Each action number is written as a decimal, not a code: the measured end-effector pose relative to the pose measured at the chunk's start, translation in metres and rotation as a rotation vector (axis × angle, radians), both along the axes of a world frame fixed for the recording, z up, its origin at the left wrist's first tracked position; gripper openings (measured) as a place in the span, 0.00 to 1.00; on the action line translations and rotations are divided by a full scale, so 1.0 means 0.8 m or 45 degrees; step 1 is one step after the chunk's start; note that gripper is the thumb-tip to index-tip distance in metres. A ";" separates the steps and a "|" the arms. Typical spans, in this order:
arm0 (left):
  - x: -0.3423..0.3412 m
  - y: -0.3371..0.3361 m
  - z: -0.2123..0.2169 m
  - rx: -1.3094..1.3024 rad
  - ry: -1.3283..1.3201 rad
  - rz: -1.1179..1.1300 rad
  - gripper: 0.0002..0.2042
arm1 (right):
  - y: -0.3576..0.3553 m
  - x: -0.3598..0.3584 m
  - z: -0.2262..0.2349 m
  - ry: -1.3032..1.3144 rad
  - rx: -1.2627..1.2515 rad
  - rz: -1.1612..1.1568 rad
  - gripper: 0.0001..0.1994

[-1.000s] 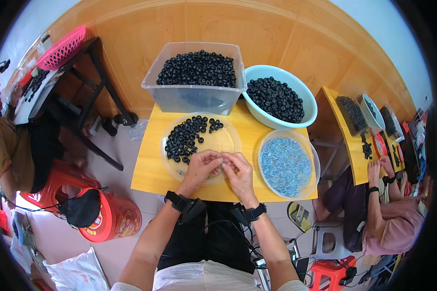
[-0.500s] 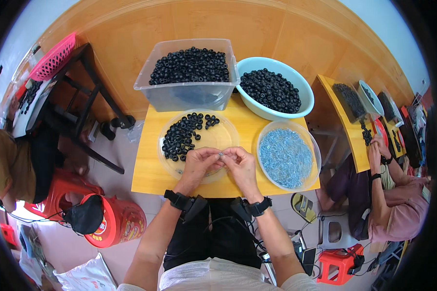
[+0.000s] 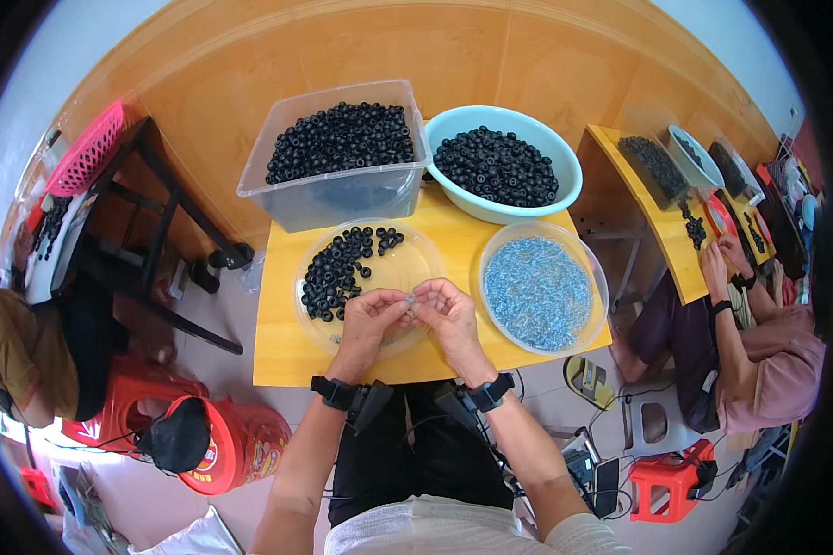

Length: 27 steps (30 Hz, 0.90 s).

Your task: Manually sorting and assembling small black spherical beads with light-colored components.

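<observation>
Over the near edge of a round clear tray, my left hand and my right hand meet with their fingertips pinched together. A tiny pale, shiny piece shows between the fingertips; its exact kind is too small to tell. Black, bead-like parts with holes lie loose in the left half of that tray. To the right of my right hand stands a second round clear tray, filled with small bluish, shiny pieces. Both wrists wear black straps.
Behind the trays, a clear plastic bin and a light blue basin hold many black parts on the yellow table. Co-workers sit at left and right. A red bucket and a red stool stand on the floor.
The whole view has shifted and turned slightly. My hands stay together at the tray, fingertips still pinched around the tiny piece, with only small finger movements.
</observation>
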<state>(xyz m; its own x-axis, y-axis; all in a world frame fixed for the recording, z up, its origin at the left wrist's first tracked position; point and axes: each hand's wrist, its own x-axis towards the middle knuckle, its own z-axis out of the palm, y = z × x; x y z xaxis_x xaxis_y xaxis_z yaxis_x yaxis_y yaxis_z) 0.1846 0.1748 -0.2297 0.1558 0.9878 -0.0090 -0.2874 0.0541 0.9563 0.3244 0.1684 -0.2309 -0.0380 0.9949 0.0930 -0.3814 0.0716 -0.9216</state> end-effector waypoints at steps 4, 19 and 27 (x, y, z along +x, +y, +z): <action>-0.002 0.000 0.000 -0.051 -0.126 -0.027 0.06 | -0.001 -0.003 0.003 0.061 -0.054 0.018 0.06; 0.002 -0.003 0.005 0.017 -0.143 0.045 0.08 | 0.003 -0.004 0.006 -0.701 0.184 -0.166 0.04; 0.001 -0.006 0.006 -0.023 0.005 0.069 0.06 | -0.002 -0.006 0.024 -1.036 0.435 -0.326 0.03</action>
